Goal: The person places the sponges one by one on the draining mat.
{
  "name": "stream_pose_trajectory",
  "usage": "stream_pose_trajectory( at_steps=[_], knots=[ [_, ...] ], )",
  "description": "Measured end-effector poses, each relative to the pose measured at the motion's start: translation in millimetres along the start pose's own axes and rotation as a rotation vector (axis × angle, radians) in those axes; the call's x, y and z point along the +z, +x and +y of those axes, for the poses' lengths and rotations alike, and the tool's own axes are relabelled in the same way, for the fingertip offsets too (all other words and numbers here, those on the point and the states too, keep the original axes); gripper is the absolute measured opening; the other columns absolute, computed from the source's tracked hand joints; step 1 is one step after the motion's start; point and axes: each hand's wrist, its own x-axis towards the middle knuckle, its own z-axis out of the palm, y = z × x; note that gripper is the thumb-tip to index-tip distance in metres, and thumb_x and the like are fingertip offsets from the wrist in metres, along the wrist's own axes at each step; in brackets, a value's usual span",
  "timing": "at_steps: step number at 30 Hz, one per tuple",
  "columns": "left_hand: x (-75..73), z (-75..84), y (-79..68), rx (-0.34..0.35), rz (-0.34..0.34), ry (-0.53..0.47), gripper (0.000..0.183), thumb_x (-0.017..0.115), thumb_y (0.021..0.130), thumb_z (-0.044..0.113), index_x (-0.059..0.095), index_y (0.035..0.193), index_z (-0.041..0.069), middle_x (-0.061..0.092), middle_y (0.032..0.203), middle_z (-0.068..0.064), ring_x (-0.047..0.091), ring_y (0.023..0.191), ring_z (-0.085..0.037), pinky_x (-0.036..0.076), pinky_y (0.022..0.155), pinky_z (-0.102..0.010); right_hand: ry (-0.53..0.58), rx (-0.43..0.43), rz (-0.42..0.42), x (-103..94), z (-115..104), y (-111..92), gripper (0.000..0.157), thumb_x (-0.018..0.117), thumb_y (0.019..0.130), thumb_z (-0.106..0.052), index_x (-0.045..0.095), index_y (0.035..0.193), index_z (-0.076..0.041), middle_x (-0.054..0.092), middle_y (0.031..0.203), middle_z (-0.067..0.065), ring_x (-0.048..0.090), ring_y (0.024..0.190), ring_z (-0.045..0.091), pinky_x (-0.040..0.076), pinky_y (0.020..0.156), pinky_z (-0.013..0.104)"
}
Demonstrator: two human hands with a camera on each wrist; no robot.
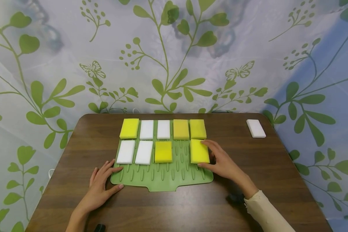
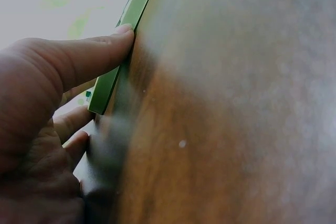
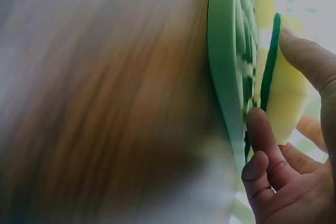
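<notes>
In the head view my right hand [image 1: 223, 162] grips a bright yellow sponge [image 1: 199, 151] between thumb and fingers, over the right part of a green ridged mat [image 1: 162, 185]. The right wrist view shows that sponge [image 3: 291, 90] with its dark green scouring side facing the mat [image 3: 223, 51], tilted, with a gap at one end. My left hand [image 1: 100, 183] rests at the mat's lower left corner. Its straight thumb touches the mat's front edge [image 2: 140, 3] in the left wrist view, while the other fingers lie at the left side, partly hidden.
Across the mat's back row lie a yellow sponge [image 1: 129, 128], white blocks [image 1: 146, 130], an orange-yellow sponge [image 1: 181, 129] and another yellow sponge [image 1: 198, 129]. The front row has white blocks [image 1: 126, 152] and a yellow sponge [image 1: 163, 152]. One white block [image 1: 256, 128] lies on the brown table [image 1: 235, 141].
</notes>
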Motion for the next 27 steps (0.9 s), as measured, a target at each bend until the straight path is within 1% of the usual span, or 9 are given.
stream_pose_trajectory(
  at_steps=[5, 7, 14, 22, 27],
  knots=[
    [-0.3, -0.4, -0.6, -0.002, 0.004, 0.0, 0.062, 0.087, 0.091, 0.027, 0.062, 0.148, 0.024, 0.033, 0.175, -0.023, 0.019, 0.161, -0.058, -0.006, 0.126, -0.076, -0.001, -0.037, -0.02, 9.6, -9.0, 9.2, 0.094, 0.088, 0.089, -0.05, 0.04, 0.166, -0.028, 0.038, 0.171, 0.006, 0.056, 0.084, 0.01, 0.05, 0.075, 0.026],
    [-0.3, -0.6, -0.7, -0.002, 0.006, 0.003, 0.062, 0.087, 0.091, 0.027, 0.062, 0.148, 0.025, 0.033, 0.175, -0.023, 0.019, 0.161, -0.058, -0.006, 0.126, -0.076, -0.012, -0.047, -0.029, 13.9, -10.9, 13.1, 0.094, 0.087, 0.089, -0.052, 0.039, 0.166, -0.029, 0.038, 0.171, 0.005, 0.056, 0.085, 0.008, 0.05, 0.075, 0.027],
    [0.7, -1.1, -0.4, -0.002, 0.008, 0.013, 0.062, 0.088, 0.091, 0.027, 0.062, 0.148, 0.025, 0.034, 0.175, -0.022, 0.02, 0.161, -0.058, -0.005, 0.126, -0.076, -0.038, -0.048, -0.05, 24.2, -17.4, 22.6, 0.093, 0.085, 0.089, -0.058, 0.04, 0.166, -0.033, 0.038, 0.172, 0.0, 0.057, 0.086, 0.007, 0.051, 0.079, 0.029],
    [0.0, 1.2, -0.5, 0.001, 0.009, 0.011, 0.062, 0.087, 0.091, 0.026, 0.062, 0.148, 0.024, 0.034, 0.175, -0.023, 0.02, 0.161, -0.058, -0.005, 0.126, -0.075, -0.058, -0.054, -0.064, 31.1, -22.4, 29.8, 0.092, 0.083, 0.09, -0.059, 0.041, 0.166, -0.03, 0.036, 0.174, 0.005, 0.056, 0.081, 0.003, 0.05, 0.075, 0.028],
    [-0.4, 2.1, 0.2, -0.005, 0.004, 0.013, 0.062, 0.087, 0.092, 0.027, 0.062, 0.149, 0.025, 0.033, 0.175, -0.022, 0.019, 0.161, -0.058, -0.005, 0.126, -0.076, -0.073, -0.06, -0.067, 32.1, -24.3, 31.7, 0.092, 0.082, 0.09, -0.059, 0.041, 0.166, -0.029, 0.035, 0.175, 0.006, 0.055, 0.078, 0.001, 0.05, 0.077, 0.032]
  ],
)
